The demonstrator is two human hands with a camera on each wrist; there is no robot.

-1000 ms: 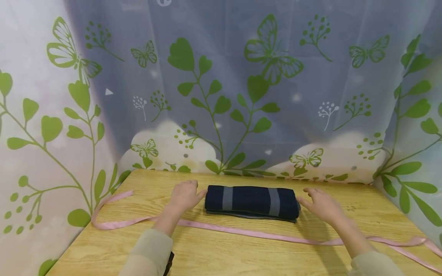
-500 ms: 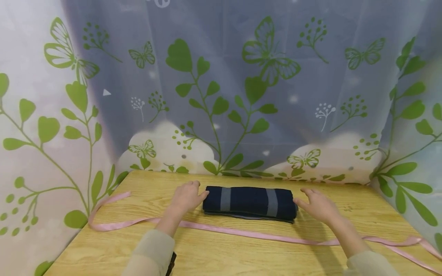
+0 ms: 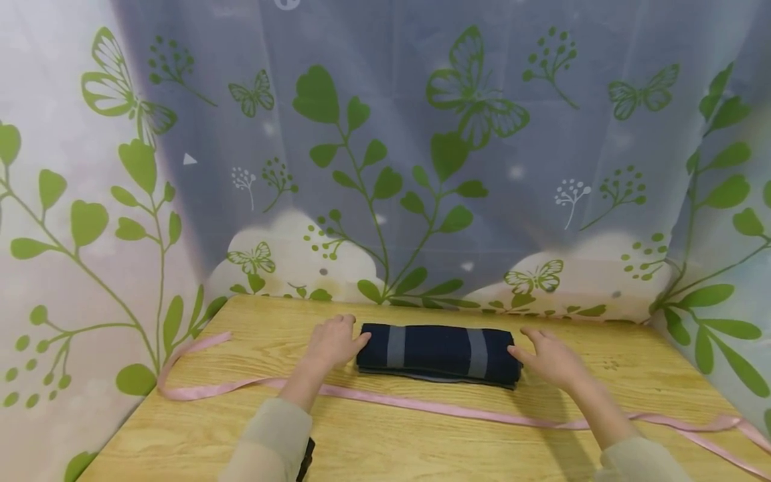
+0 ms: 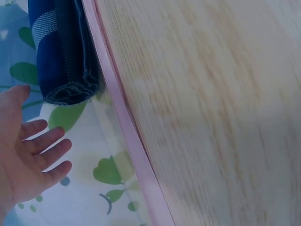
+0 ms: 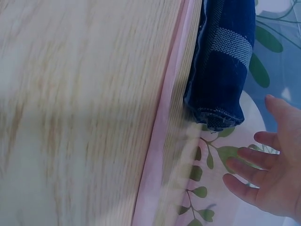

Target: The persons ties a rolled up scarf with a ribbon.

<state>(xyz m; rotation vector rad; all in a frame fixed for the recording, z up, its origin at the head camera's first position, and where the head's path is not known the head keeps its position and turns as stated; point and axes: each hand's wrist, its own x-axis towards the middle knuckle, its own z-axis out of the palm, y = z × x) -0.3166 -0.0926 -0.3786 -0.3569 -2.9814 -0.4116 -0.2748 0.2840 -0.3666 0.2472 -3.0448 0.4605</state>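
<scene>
A rolled navy cloth (image 3: 436, 351) with grey stripes lies crosswise on the wooden table. At its left end is my left hand (image 3: 332, 345), fingers spread and relaxed, the thumb tip close to the roll. My right hand (image 3: 554, 361) mirrors it at the right end, its thumb overlapping the roll's edge in the head view. Both wrist views show a gap: the left hand (image 4: 35, 150) stays off the cloth's coiled end (image 4: 70, 92), and the right hand (image 5: 268, 165) is likewise apart from the other end (image 5: 218, 117). Neither hand holds anything.
A long pink ribbon (image 3: 421, 404) runs across the table (image 3: 373, 448) in front of the roll, curling at the left and looping at the right edge. It passes beneath both forearms. A curtain (image 3: 391, 167) printed with green leaves and butterflies stands behind and at both sides.
Both hands have edged slightly inward, bringing their thumbs nearer the ends of the rolled cloth. The roll and the ribbon lie as before.
</scene>
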